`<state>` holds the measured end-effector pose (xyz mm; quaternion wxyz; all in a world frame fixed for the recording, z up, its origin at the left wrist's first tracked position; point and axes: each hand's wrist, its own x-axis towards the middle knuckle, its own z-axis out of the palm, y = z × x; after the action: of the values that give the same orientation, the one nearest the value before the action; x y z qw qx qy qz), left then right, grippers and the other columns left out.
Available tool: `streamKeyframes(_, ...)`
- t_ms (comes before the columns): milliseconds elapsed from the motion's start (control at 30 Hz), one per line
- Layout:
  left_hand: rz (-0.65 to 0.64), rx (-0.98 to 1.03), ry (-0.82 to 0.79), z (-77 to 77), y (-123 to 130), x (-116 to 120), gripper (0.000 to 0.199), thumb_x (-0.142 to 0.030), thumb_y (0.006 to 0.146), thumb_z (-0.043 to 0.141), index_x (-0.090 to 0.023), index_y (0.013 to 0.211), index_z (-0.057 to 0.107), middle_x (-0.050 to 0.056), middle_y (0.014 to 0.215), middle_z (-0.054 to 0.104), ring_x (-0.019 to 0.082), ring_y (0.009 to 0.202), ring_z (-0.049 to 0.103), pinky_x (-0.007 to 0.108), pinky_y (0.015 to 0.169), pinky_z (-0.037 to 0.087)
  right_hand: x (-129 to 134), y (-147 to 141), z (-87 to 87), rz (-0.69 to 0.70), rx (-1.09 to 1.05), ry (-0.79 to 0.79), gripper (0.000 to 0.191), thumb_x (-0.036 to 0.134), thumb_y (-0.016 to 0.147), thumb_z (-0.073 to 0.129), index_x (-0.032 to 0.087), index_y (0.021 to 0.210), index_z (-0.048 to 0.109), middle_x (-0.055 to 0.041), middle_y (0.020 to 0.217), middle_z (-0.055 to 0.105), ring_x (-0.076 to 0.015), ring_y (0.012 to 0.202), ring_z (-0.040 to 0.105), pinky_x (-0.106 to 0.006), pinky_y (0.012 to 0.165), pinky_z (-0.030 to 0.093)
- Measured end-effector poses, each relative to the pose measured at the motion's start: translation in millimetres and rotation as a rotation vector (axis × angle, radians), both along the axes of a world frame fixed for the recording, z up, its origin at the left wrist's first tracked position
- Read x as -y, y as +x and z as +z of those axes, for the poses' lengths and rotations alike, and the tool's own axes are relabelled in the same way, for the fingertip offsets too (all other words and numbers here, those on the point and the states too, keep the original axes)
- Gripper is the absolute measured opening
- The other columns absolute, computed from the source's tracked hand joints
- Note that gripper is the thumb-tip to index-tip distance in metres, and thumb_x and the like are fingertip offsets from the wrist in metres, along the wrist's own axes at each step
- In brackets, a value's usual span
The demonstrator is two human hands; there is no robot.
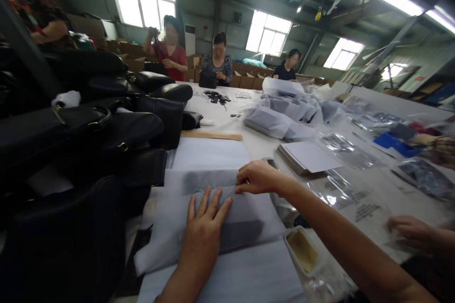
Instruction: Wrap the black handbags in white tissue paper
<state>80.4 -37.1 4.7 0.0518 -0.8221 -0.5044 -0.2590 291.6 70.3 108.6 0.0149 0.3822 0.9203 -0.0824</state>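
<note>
A dark item wrapped in thin white paper (170, 227) lies in front of me on a stack of white sheets (213, 151). My left hand (204, 232) rests flat on the wrapping with its fingers spread. At the upper right part of the wrapping, my right hand (258, 177) has its thumb and fingers pinched together on the paper's edge. The dark shape of the item shows through the paper; the item itself is hidden.
Black bags (138, 128) are piled on the left. A small white tray (302, 251) of yellowish paste, grey boards (309, 156), clear plastic bags (341, 189) and wrapped items (280, 113) lie rightward. Another person's hand (408, 227) is at right. Several people work beyond.
</note>
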Motion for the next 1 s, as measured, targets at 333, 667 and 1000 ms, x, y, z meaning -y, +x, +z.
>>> streamKeyframes(333,-0.006,-0.002,-0.043,2.2,0,0,0.063,-0.001,0.086,0.043,-0.036,0.136,0.055,-0.001,0.15,0.046,0.031,0.14,0.041,0.059,0.111,0.035,-14,18,-1.9,-0.448,0.207,0.176,0.04,0.065,0.078,0.066,0.027,0.088,0.075,-0.0049,0.085,0.076,-0.0226,0.079,0.069,-0.027,0.063,0.041)
streamKeyframes(667,-0.059,0.038,-0.036,-1.5,-4,-2,0.059,-0.004,0.088,0.041,-0.033,0.138,0.054,0.004,0.15,0.047,0.034,0.141,0.039,0.063,0.11,0.033,100,113,-57.8,-1.043,-0.481,0.341,0.036,0.055,0.084,0.061,0.024,0.089,0.079,-0.0098,0.122,0.069,-0.0301,0.116,0.062,-0.047,0.102,0.045)
streamKeyframes(1000,-0.044,0.009,-0.026,4.9,-3,1,0.052,-0.007,0.091,0.041,-0.029,0.136,0.056,0.006,0.148,0.05,0.034,0.139,0.041,0.063,0.109,0.033,125,90,-71.1,-1.213,-1.361,-0.05,0.035,0.049,0.062,0.082,0.017,0.076,0.079,-0.0135,0.134,0.062,-0.0298,0.109,0.066,-0.037,0.086,0.056)
